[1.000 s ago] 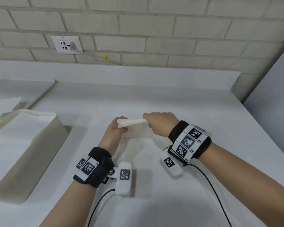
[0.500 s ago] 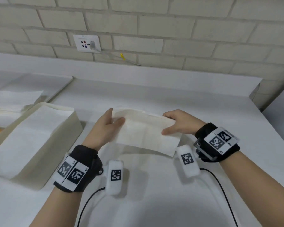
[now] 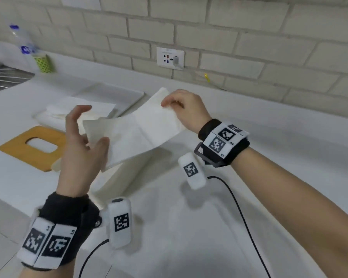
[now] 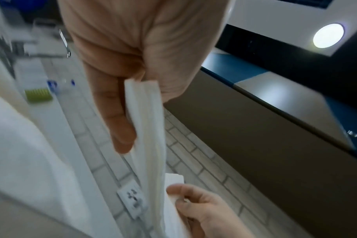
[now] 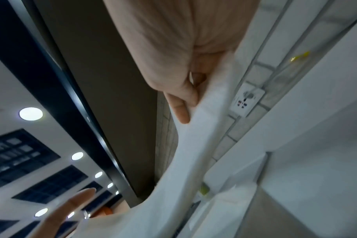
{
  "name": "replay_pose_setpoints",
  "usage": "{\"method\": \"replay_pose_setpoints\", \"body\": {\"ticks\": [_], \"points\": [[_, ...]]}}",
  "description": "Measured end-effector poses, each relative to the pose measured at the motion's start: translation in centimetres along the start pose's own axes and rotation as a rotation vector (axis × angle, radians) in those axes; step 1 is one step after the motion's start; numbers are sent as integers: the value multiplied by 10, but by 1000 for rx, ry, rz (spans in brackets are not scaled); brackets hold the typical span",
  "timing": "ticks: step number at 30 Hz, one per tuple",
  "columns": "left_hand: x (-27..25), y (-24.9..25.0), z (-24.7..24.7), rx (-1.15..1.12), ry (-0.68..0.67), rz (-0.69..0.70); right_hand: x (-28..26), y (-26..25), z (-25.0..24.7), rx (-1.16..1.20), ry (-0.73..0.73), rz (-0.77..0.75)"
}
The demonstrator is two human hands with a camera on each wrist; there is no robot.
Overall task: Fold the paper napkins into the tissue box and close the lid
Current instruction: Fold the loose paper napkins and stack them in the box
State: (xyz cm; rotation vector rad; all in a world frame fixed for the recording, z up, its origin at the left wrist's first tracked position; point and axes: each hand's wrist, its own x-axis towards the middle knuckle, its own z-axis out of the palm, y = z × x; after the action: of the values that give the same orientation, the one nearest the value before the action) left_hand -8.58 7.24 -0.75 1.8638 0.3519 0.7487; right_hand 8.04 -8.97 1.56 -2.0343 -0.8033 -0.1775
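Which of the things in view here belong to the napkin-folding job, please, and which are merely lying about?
Part of the job:
- folded napkin, pinched by left hand and right hand
- tissue box, beneath the napkin
- wooden lid with slot, flat on the counter
- loose napkins behind it

Lying about:
- white tray
- wall socket
- green holder
- plastic bottle

Your white counter (image 3: pixel 249 137) carries: one wooden lid (image 3: pixel 31 149), slotted, lying flat. Also one tissue box (image 3: pixel 127 175); one napkin stack (image 3: pixel 68 113); one white tray (image 3: pixel 117 95).
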Motion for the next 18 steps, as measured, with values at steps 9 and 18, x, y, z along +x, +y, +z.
{"method": "replay_pose_setpoints", "body": {"ticks": [9, 18], "points": [[5, -49, -31, 422, -118, -254, 44, -1, 97, -308, -387, -65], [16, -54, -32, 1075, -348, 27, 53, 13, 134, -569, -649, -170]]}}
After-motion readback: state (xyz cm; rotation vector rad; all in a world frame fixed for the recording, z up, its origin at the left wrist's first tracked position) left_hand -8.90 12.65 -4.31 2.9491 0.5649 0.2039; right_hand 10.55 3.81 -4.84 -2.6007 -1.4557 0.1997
